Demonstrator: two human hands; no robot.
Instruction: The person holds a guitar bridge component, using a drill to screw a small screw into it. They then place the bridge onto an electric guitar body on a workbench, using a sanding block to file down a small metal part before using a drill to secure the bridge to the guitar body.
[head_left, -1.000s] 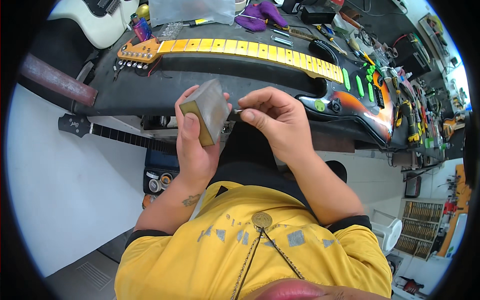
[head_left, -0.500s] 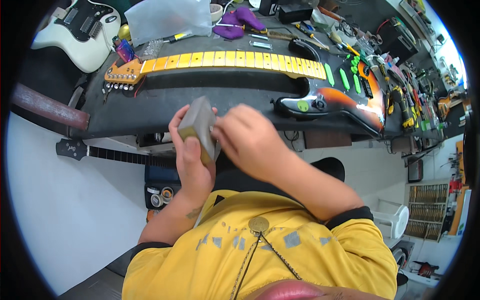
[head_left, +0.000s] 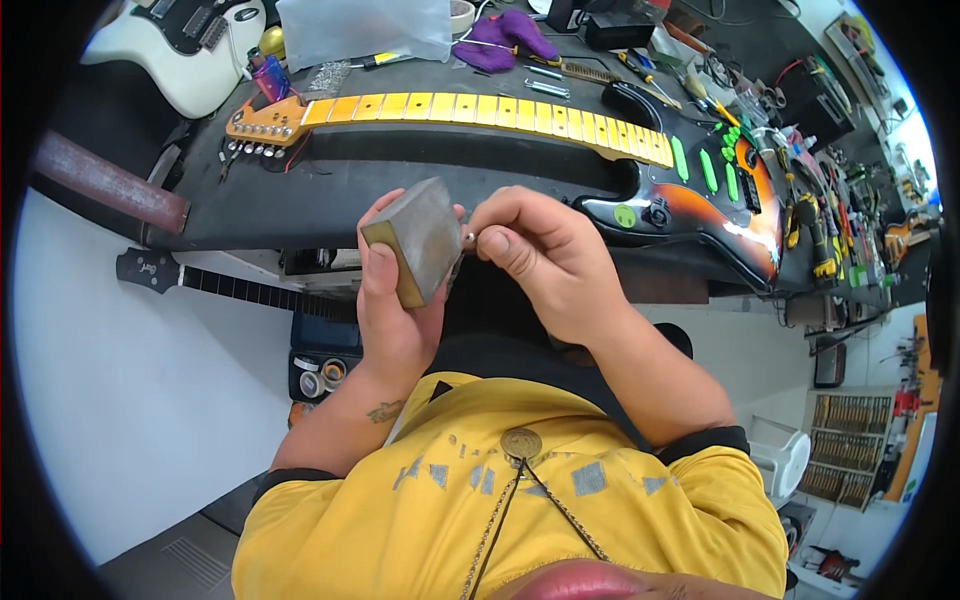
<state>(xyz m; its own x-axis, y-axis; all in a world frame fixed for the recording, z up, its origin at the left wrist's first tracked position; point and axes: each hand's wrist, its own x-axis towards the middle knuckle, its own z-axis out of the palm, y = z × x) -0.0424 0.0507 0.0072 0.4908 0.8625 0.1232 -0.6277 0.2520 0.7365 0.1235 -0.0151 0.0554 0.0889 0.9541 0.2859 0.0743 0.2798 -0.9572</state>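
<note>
My left hand is closed around a rectangular block, grey on its broad face with a dull yellow-olive side, held tilted up over the bench's front edge. My right hand pinches a small metal piece between thumb and index finger, at the block's right edge; its full shape is hidden. Beyond them lies an orange-fretboard guitar neck with a wooden headstock and tuners. To its right is a sunburst guitar body with green strips and pieces on it.
The dark bench carries a white guitar, plastic bag, purple glove and crowded hand tools. Below left are a dark guitar neck and an open case with rolls; a white plastic chair stands lower right.
Half a second ago my right hand was blurred against the block's face; it has drawn back rightward to the block's edge. The whole view has also shifted slightly.
</note>
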